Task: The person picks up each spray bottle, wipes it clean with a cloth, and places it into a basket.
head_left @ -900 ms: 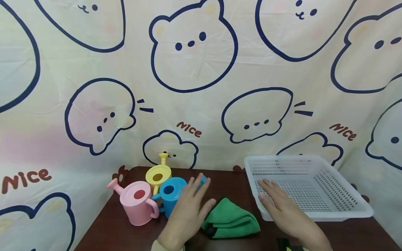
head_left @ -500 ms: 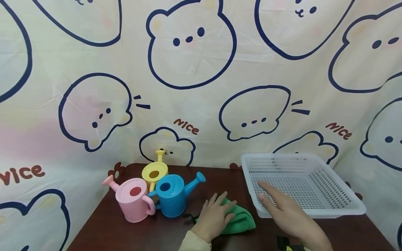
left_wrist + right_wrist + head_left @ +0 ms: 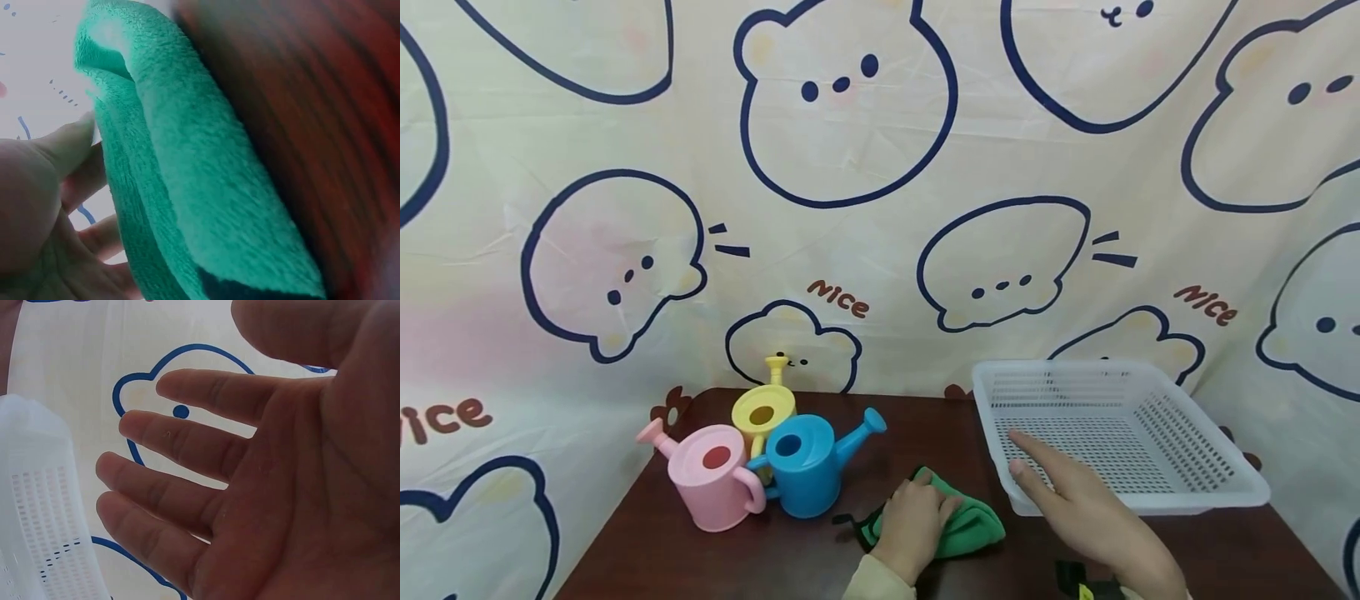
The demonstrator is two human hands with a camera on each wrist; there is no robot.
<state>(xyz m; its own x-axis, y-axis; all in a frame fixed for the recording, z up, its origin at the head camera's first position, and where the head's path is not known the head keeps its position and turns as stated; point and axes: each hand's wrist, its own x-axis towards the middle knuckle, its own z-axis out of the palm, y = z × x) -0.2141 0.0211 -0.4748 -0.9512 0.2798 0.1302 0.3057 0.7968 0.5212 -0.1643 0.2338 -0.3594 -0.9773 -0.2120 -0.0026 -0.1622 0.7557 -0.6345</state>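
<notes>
A folded green towel point(image 3: 967, 523) with dark edging lies on the table. My left hand point(image 3: 912, 525) is on its left part, fingers curled down at the cloth. In the left wrist view the thumb point(image 3: 72, 140) and fingers are against the side of the green towel, partly hidden behind it. My right hand point(image 3: 1086, 504) hovers by the near left corner of a white basket point(image 3: 1150, 504). Its fingers point(image 3: 175, 440) are extended and spread, with nothing held, as the right wrist view shows.
Left of the towel stand three toy watering cans: pink point(image 3: 711, 487), yellow point(image 3: 763, 408) and blue point(image 3: 808, 475), close together. The dark brown table point(image 3: 760, 567) ends at a cartoon-print curtain point(image 3: 842, 250).
My left hand has come down and right from in front of the blue watering can onto the towel, its fingers now curled. My right hand has stayed nearly still.
</notes>
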